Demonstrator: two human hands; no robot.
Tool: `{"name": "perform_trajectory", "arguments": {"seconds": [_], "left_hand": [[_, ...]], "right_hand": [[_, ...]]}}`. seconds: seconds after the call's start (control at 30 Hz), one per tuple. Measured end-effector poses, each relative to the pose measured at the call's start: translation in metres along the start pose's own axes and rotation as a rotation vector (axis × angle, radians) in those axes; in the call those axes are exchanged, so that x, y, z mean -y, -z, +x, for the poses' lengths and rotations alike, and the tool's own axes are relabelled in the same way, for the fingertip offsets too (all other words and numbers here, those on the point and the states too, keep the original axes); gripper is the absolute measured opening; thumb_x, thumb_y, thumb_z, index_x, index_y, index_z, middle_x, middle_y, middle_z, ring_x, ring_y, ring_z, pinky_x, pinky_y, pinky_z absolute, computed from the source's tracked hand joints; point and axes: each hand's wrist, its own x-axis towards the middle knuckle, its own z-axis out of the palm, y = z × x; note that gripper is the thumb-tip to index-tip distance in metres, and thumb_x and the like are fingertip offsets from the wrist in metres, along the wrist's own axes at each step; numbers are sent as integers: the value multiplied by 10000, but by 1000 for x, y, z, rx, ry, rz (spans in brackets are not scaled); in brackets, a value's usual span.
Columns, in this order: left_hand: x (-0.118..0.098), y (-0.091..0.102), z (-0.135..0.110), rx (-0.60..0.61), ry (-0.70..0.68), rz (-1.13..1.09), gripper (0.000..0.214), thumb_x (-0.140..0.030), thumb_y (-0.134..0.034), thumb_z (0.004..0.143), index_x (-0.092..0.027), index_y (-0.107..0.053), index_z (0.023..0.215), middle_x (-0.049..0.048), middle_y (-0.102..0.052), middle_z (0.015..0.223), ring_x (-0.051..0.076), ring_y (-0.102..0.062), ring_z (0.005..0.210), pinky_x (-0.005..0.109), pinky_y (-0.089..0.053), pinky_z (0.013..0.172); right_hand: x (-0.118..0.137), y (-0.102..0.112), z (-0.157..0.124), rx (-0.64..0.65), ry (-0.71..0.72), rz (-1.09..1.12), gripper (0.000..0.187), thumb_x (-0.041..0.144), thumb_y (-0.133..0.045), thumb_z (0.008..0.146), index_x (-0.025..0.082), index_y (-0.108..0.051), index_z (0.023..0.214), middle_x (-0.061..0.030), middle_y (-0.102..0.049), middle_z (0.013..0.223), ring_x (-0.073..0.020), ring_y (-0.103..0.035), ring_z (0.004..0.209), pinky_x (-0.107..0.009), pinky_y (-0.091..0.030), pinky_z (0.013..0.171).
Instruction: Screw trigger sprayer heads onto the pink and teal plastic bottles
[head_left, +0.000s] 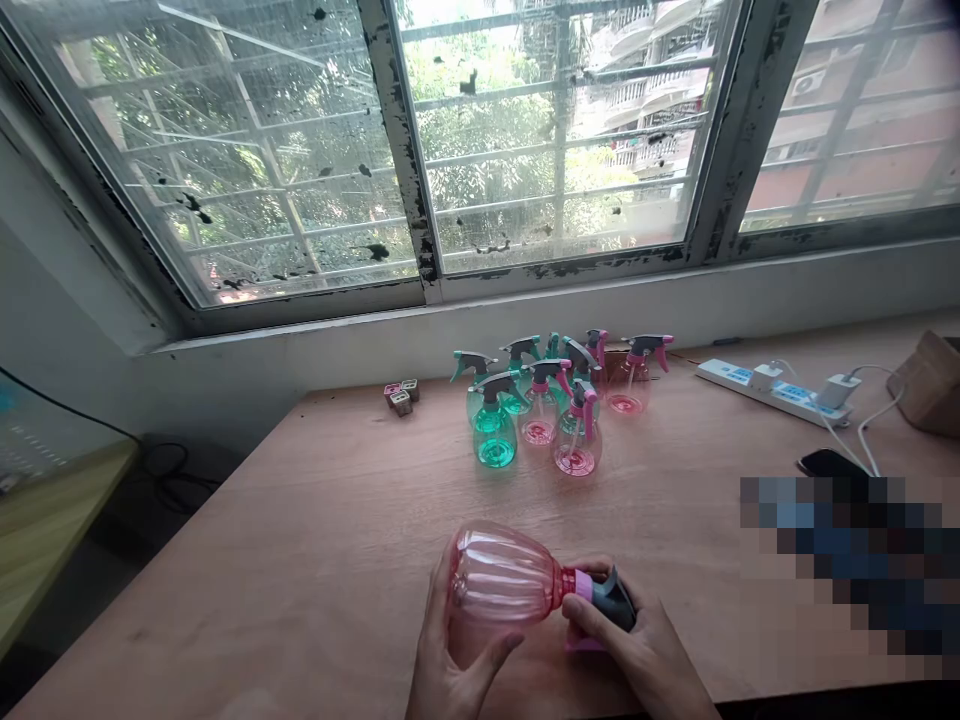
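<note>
A clear pink spray bottle (504, 575) lies sideways in front of me, its base to the left and its spray head to the right. My left hand (461, 640) cups the rounded base, thumb along the near side. Around the pink collar and dark grey spray head (613, 600) the fingers of my right hand (630, 640) are closed. Part of the pink trigger shows below the right hand; the rest is hidden. Farther back on the table stands a group of upright spray bottles, among them a green one (495, 440) and a pink one (576, 450).
The wooden table (315, 560) reaches back to a wall under windows. Small blocks (401, 398) sit at the back left. At the right are a white power strip (772, 388) with plugged-in chargers, a phone (832, 463), a brown paper bag (930, 385) and a blurred-out patch.
</note>
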Motion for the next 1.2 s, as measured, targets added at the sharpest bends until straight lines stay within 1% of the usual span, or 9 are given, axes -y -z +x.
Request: {"name": "perform_trajectory", "arguments": {"seconds": [0.07, 0.2, 0.27, 0.4, 0.63, 0.8, 0.9, 1.03, 1.2], "left_hand": [[0, 0, -1, 16, -8, -12, 863, -438, -847, 644, -295, -484, 1413, 63, -525, 1489, 348, -402, 1423, 461, -320, 1191], [3, 3, -1, 42, 25, -95, 1006, -491, -853, 615, -248, -399, 1479, 107, -541, 1476, 354, -430, 1405, 442, -371, 1163], [5, 4, 0, 38, 60, -114, 993, -509, -844, 621, -216, -418, 1469, 128, -561, 1455, 358, -477, 1370, 448, -378, 1157], [7, 5, 1, 50, 81, -65, 881, -478, -854, 618, -209, -527, 1390, 122, -583, 1435, 359, -515, 1338, 481, -342, 1176], [3, 2, -1, 36, 26, -82, 901, -419, -873, 614, -314, -490, 1423, 57, -587, 1440, 343, -507, 1350, 461, -341, 1179], [6, 7, 2, 90, 82, -113, 976, -460, -881, 583, -232, -475, 1440, 131, -574, 1444, 378, -545, 1307, 489, -397, 1138], [5, 7, 3, 48, 104, -50, 888, -462, -878, 585, -218, -553, 1375, 122, -620, 1395, 370, -551, 1302, 484, -395, 1141], [3, 3, 2, -1, 21, -21, 855, -423, -883, 593, -294, -555, 1372, 53, -606, 1422, 339, -513, 1345, 441, -386, 1155], [9, 4, 2, -5, 37, -38, 961, -468, -902, 539, -236, -533, 1395, 106, -637, 1376, 361, -541, 1312, 457, -412, 1133]], "right_hand": [[1, 1, 0, 7, -8, -10, 357, 516, -793, 721, 200, -704, 861, 10, -648, 672, -180, -628, 588, -272, -551, 564], [0, 6, 0, 99, -4, -51, 332, 486, -778, 759, 200, -695, 907, -4, -681, 744, -184, -644, 637, -277, -552, 609], [-1, 8, 1, 131, -7, -64, 328, 477, -771, 773, 199, -689, 926, -10, -696, 765, -185, -648, 649, -279, -549, 625], [-3, 10, 0, 105, -29, -7, 353, 487, -767, 778, 190, -678, 947, 8, -675, 672, -174, -636, 617, -275, -531, 627], [-2, 6, -2, 50, -54, 69, 410, 525, -803, 709, 189, -681, 910, 12, -668, 633, -180, -629, 574, -293, -518, 615], [-1, 5, -3, 61, 0, 23, 360, 496, -804, 718, 197, -681, 876, 17, -673, 646, -171, -633, 577, -262, -492, 594], [-1, 6, -2, 54, -1, 25, 341, 480, -792, 745, 191, -685, 890, 15, -674, 670, -156, -624, 580, -252, -493, 599], [-2, 9, 1, 96, -22, 24, 343, 477, -768, 783, 180, -670, 923, 16, -655, 663, -159, -628, 602, -266, -510, 629], [-5, 11, 2, 146, -13, -21, 341, 466, -762, 795, 183, -656, 952, 14, -664, 708, -161, -639, 621, -266, -507, 630]]}}
